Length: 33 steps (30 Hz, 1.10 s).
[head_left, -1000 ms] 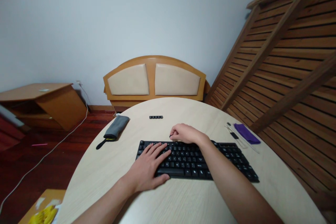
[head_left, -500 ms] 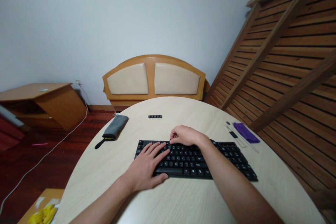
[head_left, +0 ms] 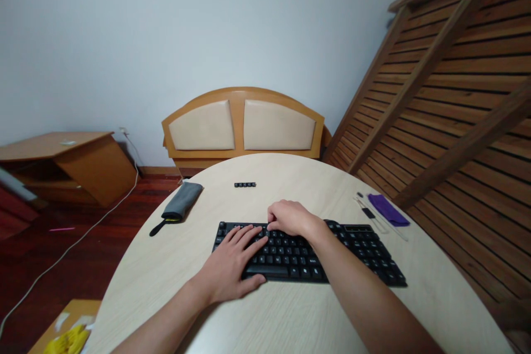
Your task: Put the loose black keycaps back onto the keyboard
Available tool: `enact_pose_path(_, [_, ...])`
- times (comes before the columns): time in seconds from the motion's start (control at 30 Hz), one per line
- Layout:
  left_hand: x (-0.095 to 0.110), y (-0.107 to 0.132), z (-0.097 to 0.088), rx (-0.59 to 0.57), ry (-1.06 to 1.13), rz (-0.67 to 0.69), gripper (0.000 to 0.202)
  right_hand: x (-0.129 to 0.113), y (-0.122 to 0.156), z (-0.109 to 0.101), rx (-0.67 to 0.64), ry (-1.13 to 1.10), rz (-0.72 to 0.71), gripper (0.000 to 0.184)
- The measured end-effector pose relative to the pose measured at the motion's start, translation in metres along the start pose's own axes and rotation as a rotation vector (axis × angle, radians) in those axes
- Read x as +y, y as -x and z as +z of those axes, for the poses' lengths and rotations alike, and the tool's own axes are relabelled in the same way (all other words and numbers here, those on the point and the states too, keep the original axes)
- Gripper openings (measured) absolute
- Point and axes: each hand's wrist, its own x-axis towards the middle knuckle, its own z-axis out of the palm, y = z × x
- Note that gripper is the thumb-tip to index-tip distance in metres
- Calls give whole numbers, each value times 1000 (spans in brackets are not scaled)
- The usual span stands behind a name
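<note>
A black keyboard [head_left: 269,271] lies on the round pale table [head_left: 174,271] in front of me. My left hand [head_left: 232,260] rests on its left part, fingers spread over the keys and thumb stretched along the near edge. At the keyboard's far edge, my right hand [head_left: 290,217] is closed, with the fingers curled and the fingertips together at the top row. Whatever those fingertips pinch, if anything, is too small or hidden to name. Beyond the keyboard, several loose black keycaps [head_left: 245,185] stand in a short row.
On the left lies a folded grey cloth [head_left: 182,202] with a black loop. A purple cloth [head_left: 389,210] and a thin white brush-like tool [head_left: 384,218] are at the right. Behind the table stands a padded headboard [head_left: 236,121]; wooden slats [head_left: 464,77] lean at the right.
My right hand has shifted very slightly toward me and to the left along the top row, its fingers still curled. The left hand stays in place on the keys.
</note>
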Motion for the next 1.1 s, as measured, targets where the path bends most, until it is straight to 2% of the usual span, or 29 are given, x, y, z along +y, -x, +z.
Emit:
enact_pose_path(0.4, [0,0,1,-4,-14,-11,75,-21,7,-7,5,150,37,19])
enact_pose_path(0.7, [1,0,1,10,2,-8,75,-23,5,-4,14,151,38,19])
enact_pose_path(0.93, [9,0,-1,20,22,-21,76,-12,18,1,52,75,-18,22])
enact_pose_path(1.1, [20,0,-5,17,67,-20,78,0,34,19,167,-17,-46,30])
